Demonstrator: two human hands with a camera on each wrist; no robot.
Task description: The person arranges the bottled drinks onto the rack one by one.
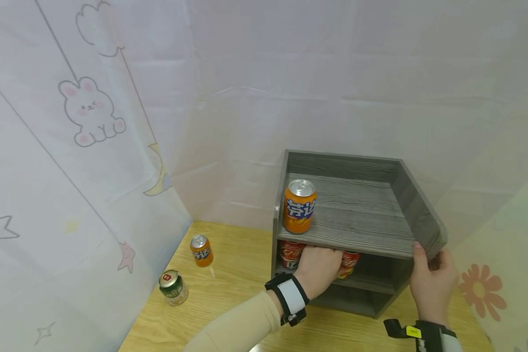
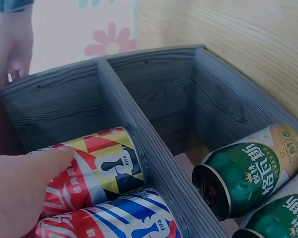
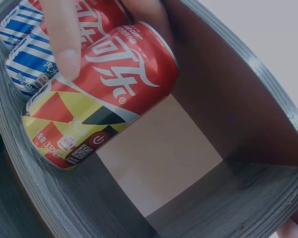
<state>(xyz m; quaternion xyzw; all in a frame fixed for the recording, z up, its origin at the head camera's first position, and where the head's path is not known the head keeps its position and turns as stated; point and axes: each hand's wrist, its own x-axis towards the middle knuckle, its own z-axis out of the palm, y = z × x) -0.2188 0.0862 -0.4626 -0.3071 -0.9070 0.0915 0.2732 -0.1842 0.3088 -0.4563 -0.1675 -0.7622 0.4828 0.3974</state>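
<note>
The left arm in its tan sleeve reaches forward, with a black and white band around the wrist. The left hand (image 1: 319, 269) is pushed ahead with its fingers (image 3: 64, 37) curled over something round. The right hand (image 1: 431, 283) stands upright, thumb in front and fingers wrapped behind, with a black band on that wrist.

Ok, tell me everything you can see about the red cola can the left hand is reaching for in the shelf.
The red cola can has white script, a yellow, red and black geometric band, and small print near one end. It looks like unopened aluminium, though its top is hidden. It sits in the middle tier of the grey shelf, beside a blue-striped can. The left hand has fingers on its side.
</note>
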